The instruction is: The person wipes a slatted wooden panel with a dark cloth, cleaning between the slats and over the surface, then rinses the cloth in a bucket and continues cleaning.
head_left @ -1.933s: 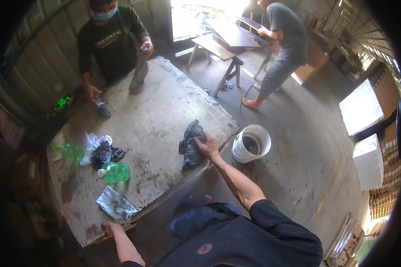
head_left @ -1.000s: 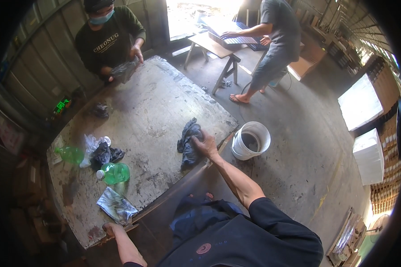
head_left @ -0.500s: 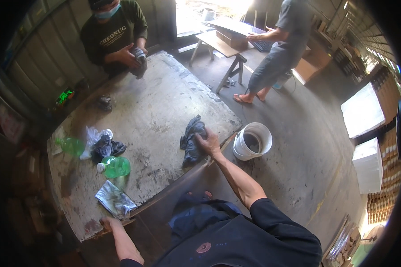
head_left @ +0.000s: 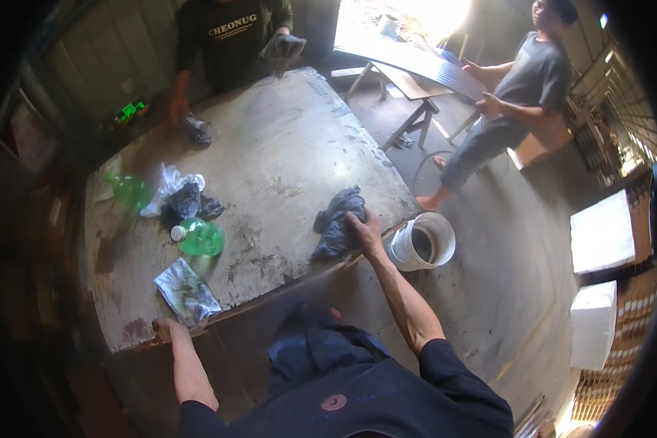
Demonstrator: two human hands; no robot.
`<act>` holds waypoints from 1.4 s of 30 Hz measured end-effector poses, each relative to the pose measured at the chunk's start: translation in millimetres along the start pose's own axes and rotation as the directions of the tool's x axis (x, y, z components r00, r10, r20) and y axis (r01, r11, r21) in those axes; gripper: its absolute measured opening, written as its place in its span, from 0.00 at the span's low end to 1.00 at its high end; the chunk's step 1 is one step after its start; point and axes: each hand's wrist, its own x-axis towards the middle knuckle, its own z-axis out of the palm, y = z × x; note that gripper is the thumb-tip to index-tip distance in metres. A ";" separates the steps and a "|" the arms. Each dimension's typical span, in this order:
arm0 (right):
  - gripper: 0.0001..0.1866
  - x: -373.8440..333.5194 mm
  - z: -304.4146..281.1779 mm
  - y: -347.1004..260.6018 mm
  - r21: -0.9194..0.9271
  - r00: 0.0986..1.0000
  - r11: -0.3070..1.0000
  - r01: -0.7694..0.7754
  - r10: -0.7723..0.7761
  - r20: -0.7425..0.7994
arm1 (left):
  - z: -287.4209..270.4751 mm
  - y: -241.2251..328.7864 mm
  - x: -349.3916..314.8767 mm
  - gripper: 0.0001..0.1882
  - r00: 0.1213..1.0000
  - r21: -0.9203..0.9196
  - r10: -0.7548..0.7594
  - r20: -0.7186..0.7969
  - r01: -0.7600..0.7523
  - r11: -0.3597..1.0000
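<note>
My right hand grips a crumpled dark grey rag, which lies on the worn table close to its near right edge. My left hand is at the table's near left edge, its fingers curled over the rim. Just beyond it lies a folded, stained silvery cloth. Farther in stands a green bottle with a white cap, beside a dark rag and a whitish crumpled plastic bag. A second green bottle lies at the left.
Across the table a co-worker holds up a dark rag, the other hand near another rag. A white bucket stands off the right edge. Farther right a second person holds a long panel by a trestle.
My view has shifted, while my right hand stays on the rag and my left at the edge. The co-worker's hands have parted, one raising a rag. The second person has turned, holding the panel.
</note>
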 end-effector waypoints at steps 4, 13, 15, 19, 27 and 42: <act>0.24 -71.3 -1.2 -2.2 0.545 0.922 0.744 -0.387 0.304 0.240 | -11.1 -1.6 9.4 0.34 1.000 -0.028 -0.019 -0.008 0.019 0.999; 0.30 -206.8 -56.2 -7.1 0.780 0.824 0.351 -0.518 0.450 0.344 | -7.1 3.3 -18.3 0.35 0.996 -0.074 -0.049 0.078 0.054 0.996; 0.28 -216.1 -65.4 -9.4 0.767 0.801 0.335 -0.547 0.476 0.364 | -3.8 4.0 -24.0 0.35 0.994 -0.075 -0.079 0.078 0.084 0.994; 0.30 -233.5 -69.9 -0.9 0.729 0.721 0.245 -0.639 0.522 0.457 | -3.3 4.9 0.4 0.30 0.999 -0.096 0.027 -0.026 -0.030 0.995; 0.35 -274.6 -71.7 -81.5 0.722 0.696 0.233 -0.651 0.561 0.447 | 5.7 6.1 -28.8 0.28 0.997 -0.078 0.057 0.060 -0.052 0.996; 0.38 -89.5 -130.8 -122.4 -0.663 0.771 0.440 0.605 -0.117 0.626 | -86.3 -230.5 -333.2 0.32 -0.226 -0.153 0.099 0.969 -0.231 0.961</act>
